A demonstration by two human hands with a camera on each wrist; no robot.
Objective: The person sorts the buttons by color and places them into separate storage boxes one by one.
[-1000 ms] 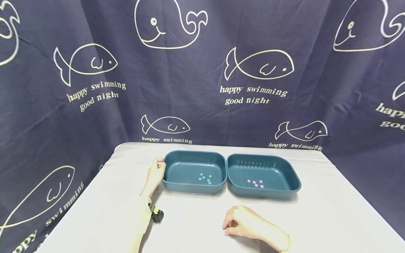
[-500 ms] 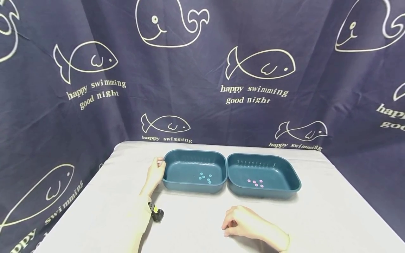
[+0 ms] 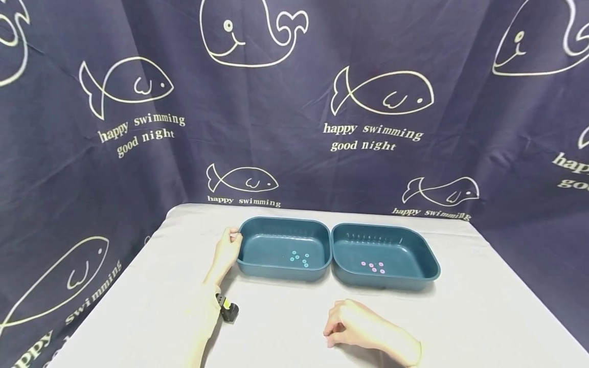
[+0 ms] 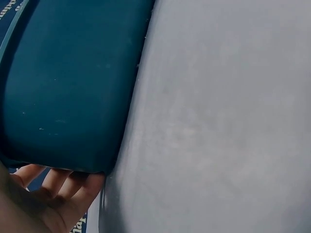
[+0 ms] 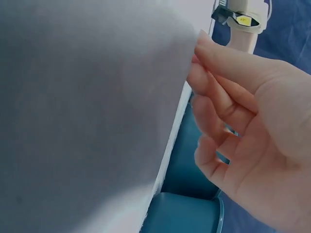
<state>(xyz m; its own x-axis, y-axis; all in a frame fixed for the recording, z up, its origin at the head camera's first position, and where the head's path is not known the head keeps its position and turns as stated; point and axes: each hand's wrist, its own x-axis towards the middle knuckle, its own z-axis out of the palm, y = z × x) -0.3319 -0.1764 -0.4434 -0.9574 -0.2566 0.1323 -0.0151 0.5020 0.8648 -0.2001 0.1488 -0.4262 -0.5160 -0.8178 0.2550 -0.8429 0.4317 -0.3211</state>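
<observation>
Two teal plastic bins stand end to end on the white-covered table. Several small blue discs [image 3: 297, 257] that look like buttons lie on the floor of the left bin [image 3: 284, 273]; several pink ones [image 3: 374, 270] lie in the right bin [image 3: 388, 281]. My left hand [image 3: 227, 253] is at the left bin's outer end, fingertips at its rim. In the left wrist view the left hand [image 4: 65, 196] has its fingers fairly straight against that end wall. My right hand [image 3: 354, 324] rests near the table's front with loosely curled fingers. Nothing shows in the right hand [image 5: 252, 121] in its wrist view.
A black device [image 3: 228, 312] sits on a strap at my left wrist. White tablecloth [image 3: 276, 322] stretches in front of the bins. Behind the table hangs a dark blue curtain [image 3: 294, 117] with white fish drawings and lettering.
The head view has shifted slightly. Both hands, the bins and the small discs stay in the same places.
</observation>
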